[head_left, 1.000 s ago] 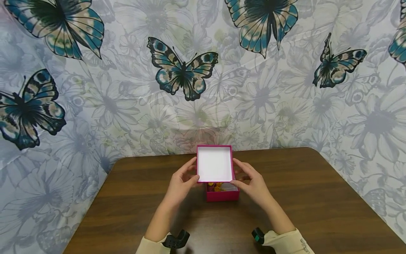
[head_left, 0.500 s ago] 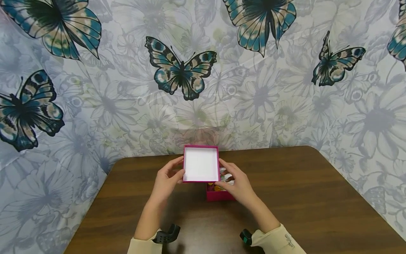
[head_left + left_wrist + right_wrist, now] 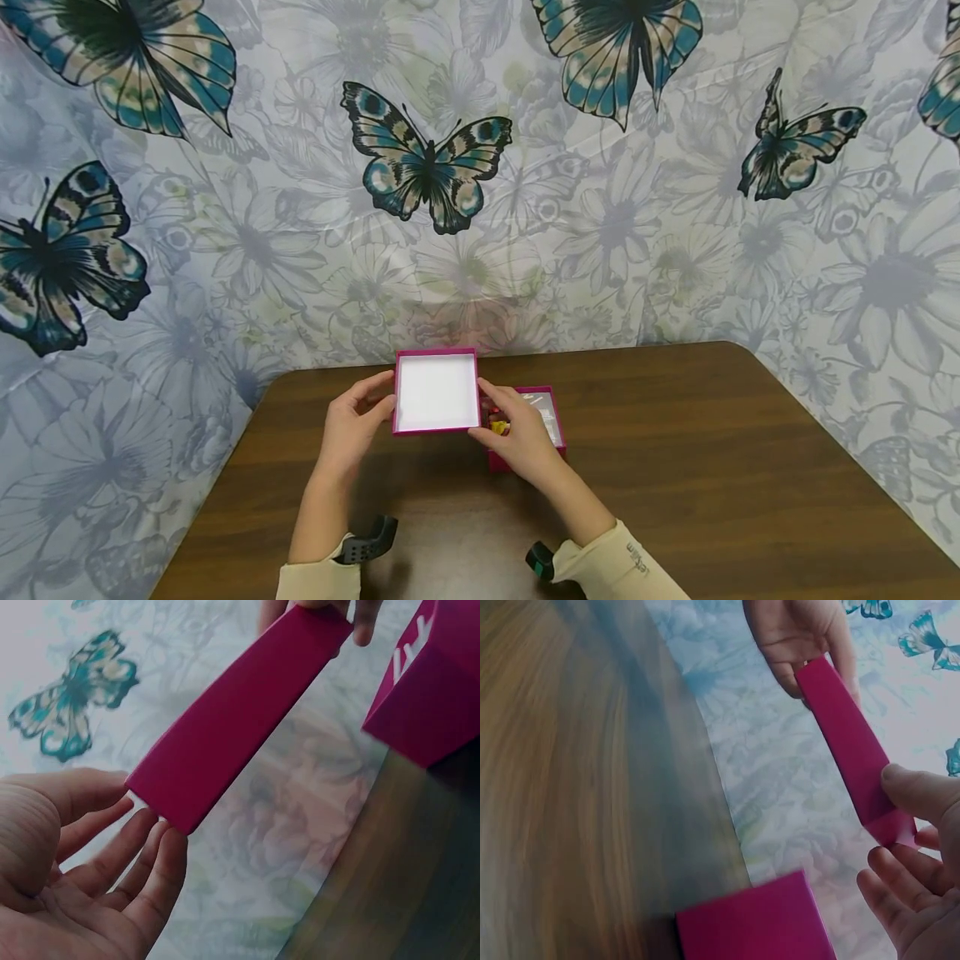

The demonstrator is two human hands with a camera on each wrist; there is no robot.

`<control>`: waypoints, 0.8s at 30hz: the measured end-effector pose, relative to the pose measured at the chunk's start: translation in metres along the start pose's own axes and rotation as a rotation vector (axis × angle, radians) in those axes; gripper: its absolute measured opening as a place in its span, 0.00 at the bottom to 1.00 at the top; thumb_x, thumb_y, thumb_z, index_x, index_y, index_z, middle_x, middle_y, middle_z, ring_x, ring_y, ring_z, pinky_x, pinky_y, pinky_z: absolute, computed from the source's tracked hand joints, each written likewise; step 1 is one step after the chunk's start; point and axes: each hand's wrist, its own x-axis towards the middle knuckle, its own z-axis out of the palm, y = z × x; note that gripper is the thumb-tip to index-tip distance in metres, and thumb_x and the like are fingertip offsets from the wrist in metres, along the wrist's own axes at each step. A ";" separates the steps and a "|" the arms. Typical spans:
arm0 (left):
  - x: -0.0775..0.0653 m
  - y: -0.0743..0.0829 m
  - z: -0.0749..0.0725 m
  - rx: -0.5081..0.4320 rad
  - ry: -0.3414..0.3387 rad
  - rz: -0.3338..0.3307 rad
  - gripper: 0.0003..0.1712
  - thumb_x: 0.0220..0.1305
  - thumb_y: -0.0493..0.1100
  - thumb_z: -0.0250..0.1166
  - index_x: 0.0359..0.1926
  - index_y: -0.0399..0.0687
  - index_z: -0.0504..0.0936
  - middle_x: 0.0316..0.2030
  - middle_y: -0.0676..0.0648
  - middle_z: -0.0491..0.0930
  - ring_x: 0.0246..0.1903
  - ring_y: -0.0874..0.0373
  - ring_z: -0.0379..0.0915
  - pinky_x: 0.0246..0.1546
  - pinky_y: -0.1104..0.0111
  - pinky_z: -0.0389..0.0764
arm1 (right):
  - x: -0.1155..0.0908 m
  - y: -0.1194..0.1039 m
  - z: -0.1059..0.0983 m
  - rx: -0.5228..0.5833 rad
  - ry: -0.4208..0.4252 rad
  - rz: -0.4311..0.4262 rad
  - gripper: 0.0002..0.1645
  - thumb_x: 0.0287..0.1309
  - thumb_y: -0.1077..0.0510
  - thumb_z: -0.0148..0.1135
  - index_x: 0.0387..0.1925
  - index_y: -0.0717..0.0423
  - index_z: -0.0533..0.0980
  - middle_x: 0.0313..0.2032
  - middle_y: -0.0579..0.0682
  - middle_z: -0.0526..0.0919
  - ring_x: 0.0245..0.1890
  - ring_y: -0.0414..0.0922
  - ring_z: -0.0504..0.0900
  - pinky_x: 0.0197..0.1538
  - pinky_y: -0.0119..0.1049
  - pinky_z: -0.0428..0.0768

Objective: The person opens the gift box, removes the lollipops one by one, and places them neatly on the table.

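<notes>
Your left hand (image 3: 351,425) pinches the left side of the magenta box lid (image 3: 437,392), and your right hand (image 3: 521,437) grips its right side. You hold it raised, white inside facing you. Just right of the lid, partly behind your right hand, the magenta box base (image 3: 498,462) sits open near the far edge of the desk (image 3: 712,458).
</notes>
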 end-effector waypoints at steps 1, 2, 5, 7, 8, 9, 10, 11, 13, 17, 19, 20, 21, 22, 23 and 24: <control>0.000 -0.001 -0.003 0.004 0.000 -0.008 0.23 0.68 0.37 0.65 0.63 0.46 0.79 0.61 0.42 0.78 0.46 0.64 0.79 0.45 0.71 0.84 | 0.000 -0.002 0.003 0.002 -0.001 0.012 0.42 0.54 0.57 0.74 0.70 0.53 0.69 0.58 0.54 0.80 0.51 0.49 0.83 0.55 0.45 0.84; 0.000 -0.002 -0.005 0.004 0.000 -0.012 0.23 0.68 0.37 0.64 0.63 0.45 0.78 0.60 0.40 0.78 0.44 0.64 0.79 0.44 0.71 0.84 | 0.000 -0.004 0.006 0.011 -0.001 0.020 0.42 0.54 0.58 0.74 0.70 0.53 0.69 0.57 0.54 0.80 0.50 0.48 0.83 0.54 0.44 0.84; 0.000 -0.007 -0.013 0.006 0.001 -0.031 0.23 0.68 0.38 0.64 0.63 0.44 0.78 0.58 0.40 0.79 0.42 0.64 0.79 0.43 0.72 0.84 | -0.001 -0.008 0.016 0.034 0.007 0.021 0.41 0.54 0.59 0.74 0.69 0.55 0.69 0.55 0.54 0.80 0.48 0.48 0.83 0.52 0.42 0.86; 0.001 -0.011 -0.018 0.011 0.009 -0.042 0.22 0.68 0.39 0.65 0.63 0.43 0.78 0.55 0.43 0.81 0.42 0.63 0.78 0.42 0.72 0.84 | -0.002 -0.010 0.023 0.043 0.009 0.011 0.40 0.55 0.60 0.73 0.69 0.57 0.69 0.55 0.55 0.80 0.49 0.48 0.83 0.51 0.41 0.86; 0.001 -0.012 -0.021 0.018 0.015 -0.046 0.22 0.68 0.40 0.65 0.62 0.43 0.78 0.54 0.45 0.81 0.41 0.63 0.77 0.42 0.72 0.84 | -0.003 -0.011 0.026 0.042 0.010 0.008 0.40 0.55 0.60 0.73 0.69 0.57 0.69 0.55 0.56 0.80 0.49 0.49 0.83 0.51 0.40 0.86; 0.002 -0.014 -0.023 0.031 0.021 -0.051 0.22 0.69 0.41 0.65 0.63 0.43 0.78 0.53 0.46 0.81 0.41 0.63 0.77 0.42 0.72 0.84 | -0.003 -0.012 0.029 0.044 0.008 0.005 0.40 0.56 0.60 0.73 0.69 0.58 0.69 0.56 0.57 0.80 0.50 0.49 0.83 0.51 0.40 0.86; 0.002 -0.016 -0.026 0.040 0.030 -0.058 0.22 0.69 0.41 0.65 0.62 0.44 0.78 0.53 0.48 0.81 0.41 0.63 0.77 0.42 0.72 0.84 | -0.003 -0.013 0.033 0.049 0.005 0.004 0.40 0.56 0.61 0.72 0.69 0.59 0.68 0.57 0.58 0.79 0.51 0.50 0.82 0.51 0.40 0.86; 0.003 -0.017 -0.028 0.052 0.039 -0.065 0.22 0.69 0.42 0.65 0.62 0.44 0.79 0.52 0.49 0.81 0.42 0.63 0.76 0.43 0.71 0.84 | -0.004 -0.014 0.036 0.049 0.002 0.008 0.40 0.57 0.61 0.72 0.70 0.59 0.68 0.58 0.58 0.79 0.52 0.51 0.82 0.51 0.40 0.85; 0.004 -0.019 -0.031 0.078 0.057 -0.083 0.21 0.69 0.44 0.64 0.61 0.46 0.79 0.52 0.49 0.80 0.42 0.63 0.75 0.43 0.71 0.84 | -0.004 -0.016 0.041 0.048 -0.011 0.023 0.40 0.57 0.61 0.71 0.70 0.59 0.67 0.59 0.59 0.77 0.53 0.51 0.82 0.52 0.39 0.85; 0.006 -0.024 -0.035 0.109 0.078 -0.129 0.21 0.69 0.46 0.64 0.61 0.47 0.79 0.54 0.46 0.80 0.43 0.63 0.75 0.43 0.73 0.82 | -0.006 -0.018 0.052 0.043 -0.028 0.055 0.40 0.59 0.61 0.70 0.71 0.59 0.66 0.59 0.59 0.77 0.52 0.50 0.81 0.53 0.40 0.85; 0.007 -0.027 -0.036 0.115 0.075 -0.143 0.22 0.69 0.47 0.64 0.61 0.46 0.79 0.55 0.45 0.80 0.43 0.63 0.75 0.43 0.73 0.82 | -0.008 -0.018 0.057 0.048 -0.022 0.054 0.40 0.58 0.62 0.70 0.71 0.60 0.66 0.58 0.60 0.77 0.51 0.51 0.80 0.53 0.42 0.85; 0.008 -0.029 -0.037 0.114 0.073 -0.150 0.22 0.69 0.47 0.64 0.61 0.45 0.79 0.54 0.45 0.80 0.43 0.63 0.76 0.43 0.73 0.82 | -0.009 -0.018 0.060 0.056 -0.021 0.054 0.40 0.58 0.62 0.70 0.70 0.61 0.66 0.58 0.60 0.76 0.51 0.51 0.80 0.53 0.43 0.85; 0.008 -0.031 -0.038 0.110 0.071 -0.157 0.22 0.69 0.47 0.65 0.61 0.45 0.79 0.54 0.45 0.80 0.42 0.64 0.76 0.42 0.73 0.82 | -0.010 -0.017 0.062 0.061 -0.019 0.051 0.40 0.59 0.63 0.69 0.70 0.62 0.66 0.58 0.61 0.76 0.51 0.52 0.80 0.53 0.43 0.84; 0.009 -0.033 -0.039 0.106 0.069 -0.164 0.22 0.69 0.46 0.65 0.60 0.45 0.79 0.53 0.46 0.81 0.42 0.64 0.76 0.42 0.72 0.82 | -0.011 -0.016 0.065 0.065 -0.019 0.050 0.40 0.59 0.63 0.69 0.70 0.62 0.65 0.58 0.62 0.76 0.51 0.52 0.80 0.53 0.43 0.84; 0.009 -0.036 -0.040 0.105 0.064 -0.172 0.22 0.69 0.47 0.65 0.60 0.44 0.79 0.53 0.45 0.81 0.42 0.64 0.76 0.42 0.72 0.82 | -0.013 -0.015 0.067 0.069 -0.019 0.047 0.39 0.59 0.64 0.69 0.70 0.63 0.65 0.58 0.62 0.76 0.51 0.52 0.80 0.53 0.43 0.84; 0.010 -0.038 -0.042 0.105 0.059 -0.179 0.22 0.69 0.47 0.65 0.60 0.44 0.79 0.54 0.45 0.80 0.42 0.64 0.77 0.42 0.72 0.82 | -0.014 -0.014 0.070 0.066 -0.020 0.046 0.39 0.59 0.64 0.69 0.71 0.63 0.65 0.58 0.63 0.76 0.50 0.52 0.80 0.52 0.42 0.85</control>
